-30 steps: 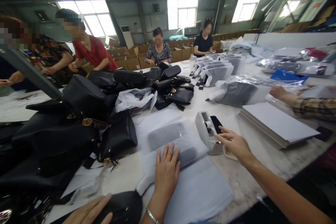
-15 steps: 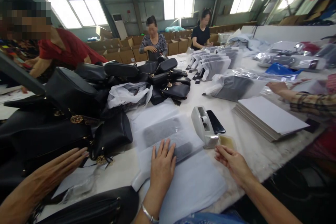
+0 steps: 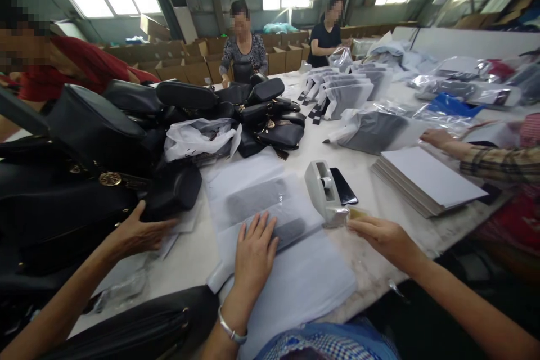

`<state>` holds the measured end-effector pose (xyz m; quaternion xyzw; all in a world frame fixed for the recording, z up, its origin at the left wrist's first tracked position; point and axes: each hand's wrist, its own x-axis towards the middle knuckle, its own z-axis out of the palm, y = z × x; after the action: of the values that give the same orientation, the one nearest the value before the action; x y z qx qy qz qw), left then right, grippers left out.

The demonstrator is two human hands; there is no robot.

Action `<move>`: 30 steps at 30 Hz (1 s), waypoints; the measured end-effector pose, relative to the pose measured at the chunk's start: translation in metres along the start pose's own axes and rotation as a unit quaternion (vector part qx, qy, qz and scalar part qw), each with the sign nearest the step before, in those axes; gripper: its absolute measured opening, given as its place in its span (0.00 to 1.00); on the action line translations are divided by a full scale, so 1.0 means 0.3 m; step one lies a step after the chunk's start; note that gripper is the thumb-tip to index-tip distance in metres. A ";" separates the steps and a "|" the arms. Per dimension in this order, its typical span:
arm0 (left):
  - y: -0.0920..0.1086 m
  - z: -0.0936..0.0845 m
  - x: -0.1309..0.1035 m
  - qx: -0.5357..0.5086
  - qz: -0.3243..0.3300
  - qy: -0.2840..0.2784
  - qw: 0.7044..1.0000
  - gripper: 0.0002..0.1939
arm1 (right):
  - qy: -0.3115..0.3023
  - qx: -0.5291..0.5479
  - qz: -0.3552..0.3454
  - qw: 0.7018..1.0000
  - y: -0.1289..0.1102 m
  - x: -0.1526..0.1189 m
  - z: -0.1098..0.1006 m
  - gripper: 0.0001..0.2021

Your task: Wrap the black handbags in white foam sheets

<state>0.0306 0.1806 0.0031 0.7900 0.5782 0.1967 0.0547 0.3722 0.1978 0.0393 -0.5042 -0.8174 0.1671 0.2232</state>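
Note:
My left hand [image 3: 255,253], a bracelet at its wrist, lies flat with fingers spread on a dark item wrapped in white tissue paper [image 3: 265,188]. Through the thin paper, two dark bands show; what is inside I cannot make out. More white tissue sheets [image 3: 299,287] lie beneath and in front of it. My right hand [image 3: 386,239] is closed in a pinch at the cutting end of a grey tape dispenser [image 3: 323,194], on the end of the clear tape [image 3: 346,212]. A black phone [image 3: 343,185] rests right beside the dispenser.
Black handbags [image 3: 97,118] pile up at the left, where a co-worker's hand [image 3: 141,230] reaches in. Grey-white boards [image 3: 430,180] are stacked at right, near another person's hand [image 3: 439,138]. Wrapped bags [image 3: 346,90] stand farther back. A black bag [image 3: 156,326] lies at the front edge.
My right hand has closed in on the dispenser's cutting end. My left hand stays on the wrapped item. The co-worker's hand at left has moved to the black bag.

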 end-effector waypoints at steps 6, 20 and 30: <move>-0.093 -0.016 0.022 -0.077 -0.072 0.036 0.994 0.30 | -0.151 -0.087 -0.226 0.959 -0.185 0.268 -0.044 0.13; -0.192 0.036 0.027 -0.220 -0.164 0.128 0.953 0.31 | -0.352 -0.250 -0.412 0.802 -0.519 0.809 0.332 0.10; -0.193 0.037 0.025 -0.217 -0.159 0.129 0.954 0.31 | -0.311 -0.284 -0.356 0.834 -0.515 0.844 0.341 0.25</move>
<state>-0.0149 0.2080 -0.0233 0.6247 0.6421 0.4061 0.1806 0.1025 0.3531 0.0795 -0.1408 -0.9783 -0.0152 -0.1515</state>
